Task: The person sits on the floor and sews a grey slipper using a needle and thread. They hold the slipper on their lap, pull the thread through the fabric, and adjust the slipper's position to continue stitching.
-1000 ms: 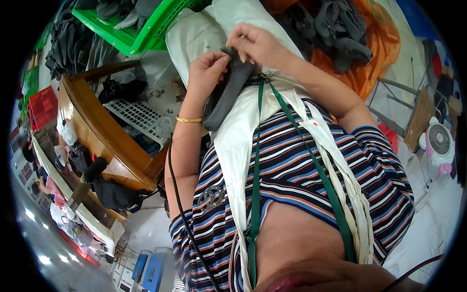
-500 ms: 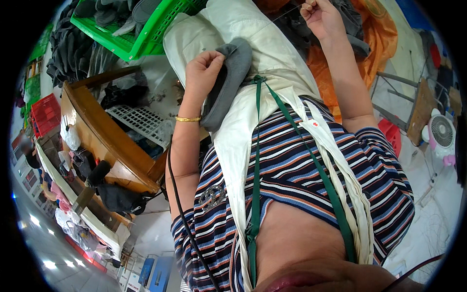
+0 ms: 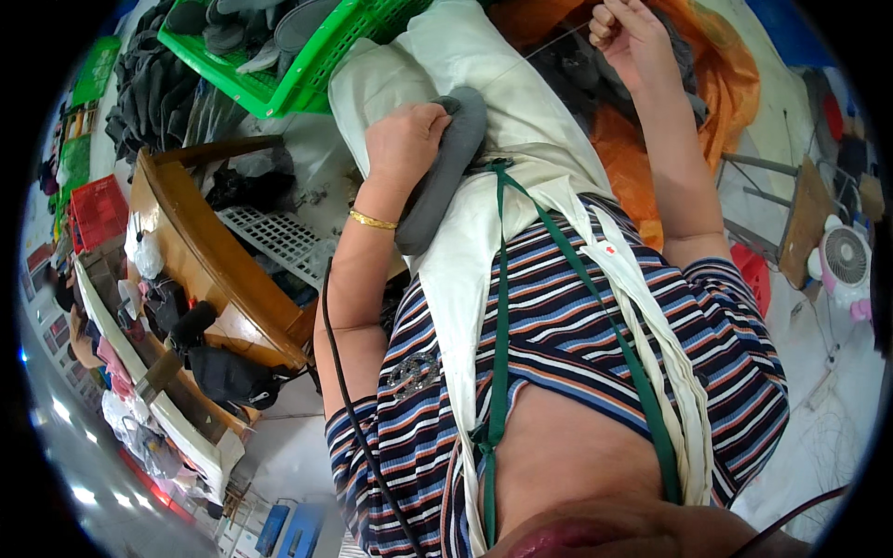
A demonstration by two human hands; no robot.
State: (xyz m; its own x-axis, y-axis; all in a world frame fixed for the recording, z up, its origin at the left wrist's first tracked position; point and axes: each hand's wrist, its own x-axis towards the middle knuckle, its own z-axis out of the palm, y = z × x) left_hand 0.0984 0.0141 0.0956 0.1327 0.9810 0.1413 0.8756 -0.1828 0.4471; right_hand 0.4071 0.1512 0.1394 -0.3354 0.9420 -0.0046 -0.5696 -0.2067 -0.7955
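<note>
A grey slipper (image 3: 456,153) rests against the pale apron over my lap. My left hand (image 3: 402,144) is closed on its upper edge near one end, fingers and thumb pinched together; part of the slipper is hidden behind the hand. Raised at the top right, my right hand (image 3: 640,45) is closed, its fingers curled in a pinch. A thin thread (image 3: 562,39) runs taut toward those fingers from the direction of my lap. Whether a needle is also in the pinch is too small to tell.
A green basket (image 3: 321,70) with grey slippers stands at the upper left. Below it are a wooden stool-like frame (image 3: 200,265) and a white plastic grid (image 3: 274,242). On the right, dark grey pieces lie on orange sheeting (image 3: 628,172); a fan (image 3: 845,256) stands farther right.
My left hand has turned back-up and shifted slightly right and down with the slipper, which now shows less of its opening. My right hand has moved slightly right.
</note>
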